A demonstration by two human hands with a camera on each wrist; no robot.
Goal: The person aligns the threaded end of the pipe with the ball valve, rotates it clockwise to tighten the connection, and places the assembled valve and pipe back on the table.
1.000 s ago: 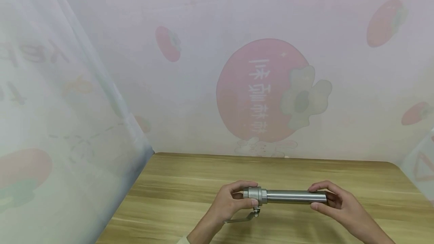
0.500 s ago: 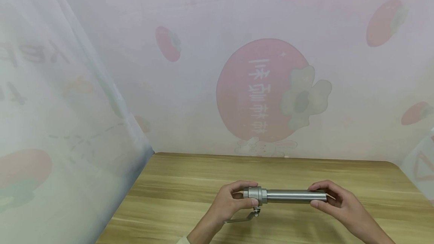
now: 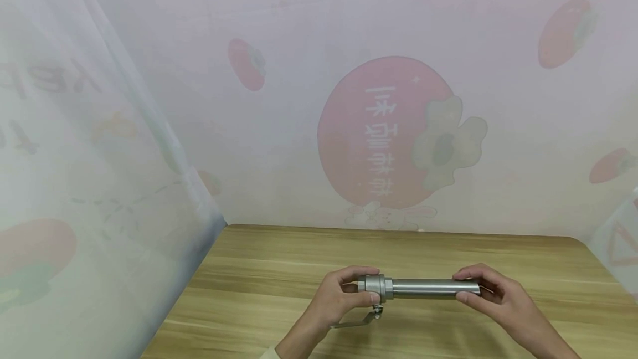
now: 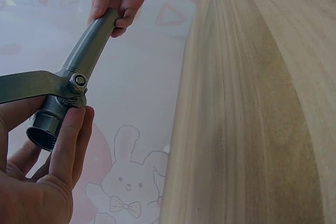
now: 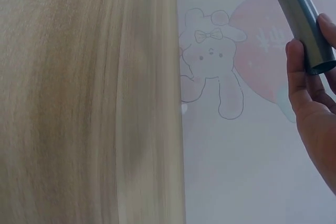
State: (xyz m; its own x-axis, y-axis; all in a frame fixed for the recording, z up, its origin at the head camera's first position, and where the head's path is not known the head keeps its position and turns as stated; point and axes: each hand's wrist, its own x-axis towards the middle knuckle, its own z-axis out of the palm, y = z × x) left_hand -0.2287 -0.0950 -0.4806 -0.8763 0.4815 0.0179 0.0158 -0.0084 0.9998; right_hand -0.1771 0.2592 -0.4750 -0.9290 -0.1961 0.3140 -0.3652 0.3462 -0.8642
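A metal ball valve [image 3: 375, 288] with a flat lever handle [image 3: 353, 324] is joined end to end with a straight steel pipe [image 3: 423, 288]. My left hand [image 3: 331, 298] grips the valve body between thumb and fingers, and the lever hangs on the near side. Around the pipe's free end, my right hand [image 3: 503, 301] pinches with thumb and fingers. In the left wrist view the valve's open threaded end [image 4: 42, 136] faces the camera. The right wrist view shows the pipe's hollow end [image 5: 321, 67]. The joint's threads are hidden.
Beneath the hands lies a wood-grain table [image 3: 279, 254]. Behind it hangs a pale curtain [image 3: 279, 143] printed with strawberries and a rabbit; another curtain [image 3: 124, 181] runs along the left edge.
Right-hand fingers shift very slightly on the pipe's end. The left hand, valve and pipe stay in about the same place.
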